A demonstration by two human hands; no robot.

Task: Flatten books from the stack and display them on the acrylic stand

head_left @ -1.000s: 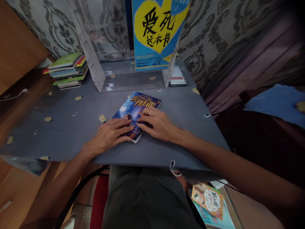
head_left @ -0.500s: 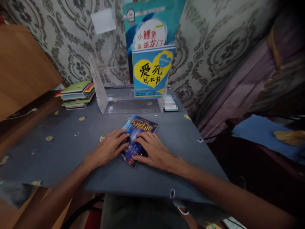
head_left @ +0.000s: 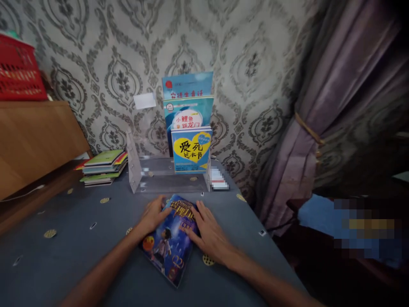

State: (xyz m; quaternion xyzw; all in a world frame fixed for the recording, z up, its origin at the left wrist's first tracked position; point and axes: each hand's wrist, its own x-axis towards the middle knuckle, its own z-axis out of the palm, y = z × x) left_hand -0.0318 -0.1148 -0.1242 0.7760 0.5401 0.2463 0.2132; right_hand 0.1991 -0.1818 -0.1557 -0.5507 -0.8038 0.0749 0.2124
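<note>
A blue-purple paperback book (head_left: 171, 245) with gold lettering and a drawn child on its cover lies at a slant on the grey tablecloth, its near corner pointing towards me. My left hand (head_left: 154, 219) grips the upper left edge, thumb on the cover and other fingers partly hidden. On the opposite edge is my right hand (head_left: 211, 232), its thumb over the cover and its fingers along the side. Just beyond stands a clear acrylic book rack (head_left: 134, 164), where a blue book with a yellow heart (head_left: 191, 155) leans in front of a teal book (head_left: 188, 111).
A stack of thin books (head_left: 104, 166) sits at the back left, beside a wooden cabinet (head_left: 38, 140) carrying a red plastic basket (head_left: 21, 70). Patterned wallpaper backs the table. To the right hang tied purple curtains (head_left: 297, 145), with a blue cloth (head_left: 316, 215) below.
My view has tilted upward. Both hands have shifted from lying over the cover to the book's two side edges, uncovering more of its picture.
</note>
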